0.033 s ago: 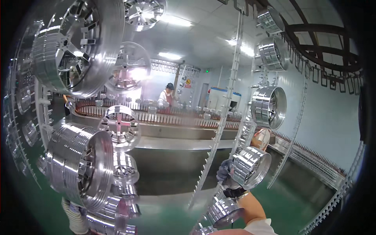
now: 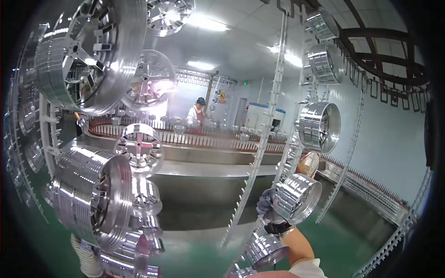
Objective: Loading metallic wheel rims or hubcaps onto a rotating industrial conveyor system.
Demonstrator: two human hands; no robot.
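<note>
A grey glove covers my right hand (image 2: 265,202), which lies curled against the left side of a shiny metal car wheel (image 2: 297,198) on a hanging rack. A dark band crosses the wrist, and the bare forearm (image 2: 298,243) rises from the lower edge. Part of the grip is hidden behind the wheel. Just below is another wheel (image 2: 265,250), close to the forearm; a larger one (image 2: 319,127) hangs above. My left hand cannot be made out. At lower left, a striped sleeve (image 2: 87,257) shows beside the wheels, and whose it is cannot be told.
Large wheels (image 2: 88,190) hang close on the left. A bare spiked pole (image 2: 258,153) stands mid-view. Beyond it runs a conveyor with upright pins (image 2: 208,141), where a person in a cap and red apron (image 2: 198,113) stands. Another person (image 2: 309,163) is partly hidden behind the right rack.
The wheels hanging on the left have shifted slightly leftward. Upper wheels on the right rack have moved slightly to the right. My right hand stays almost in place.
</note>
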